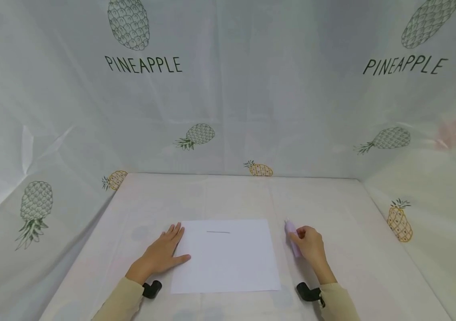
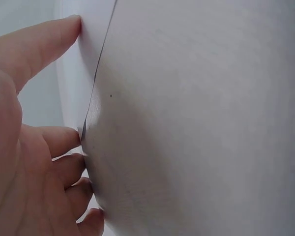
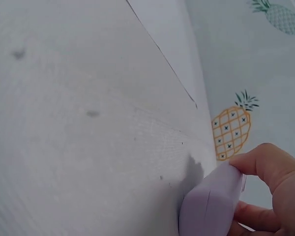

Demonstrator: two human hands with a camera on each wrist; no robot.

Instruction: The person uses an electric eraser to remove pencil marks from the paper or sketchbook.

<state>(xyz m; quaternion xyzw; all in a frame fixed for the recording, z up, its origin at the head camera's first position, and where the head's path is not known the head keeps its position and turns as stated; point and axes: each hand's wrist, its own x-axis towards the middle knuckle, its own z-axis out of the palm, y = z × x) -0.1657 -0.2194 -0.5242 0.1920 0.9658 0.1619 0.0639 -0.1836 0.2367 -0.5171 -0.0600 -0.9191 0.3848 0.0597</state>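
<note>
A white sheet of paper (image 1: 228, 263) lies on the table, with a short dark straight line (image 1: 218, 232) near its far edge. My left hand (image 1: 163, 249) rests with spread, straight fingers at the paper's left edge; in the left wrist view its thumb (image 2: 49, 44) reaches over that edge. Right of the sheet, my right hand (image 1: 310, 244) pinches a thick lilac pen-shaped tool (image 1: 293, 238) between thumb and fingers. Its narrow tip points away from me. The right wrist view shows the tool's blunt, boxy rear end (image 3: 206, 206) close above the table cover; its exact kind is unclear.
A pale cloth covers the table (image 1: 236, 196). Behind it and at both sides hangs a whitish curtain (image 1: 252, 89) printed with pineapples. Black camera mounts (image 1: 152, 290) sit at both wrists, below beige sleeves (image 1: 123, 301).
</note>
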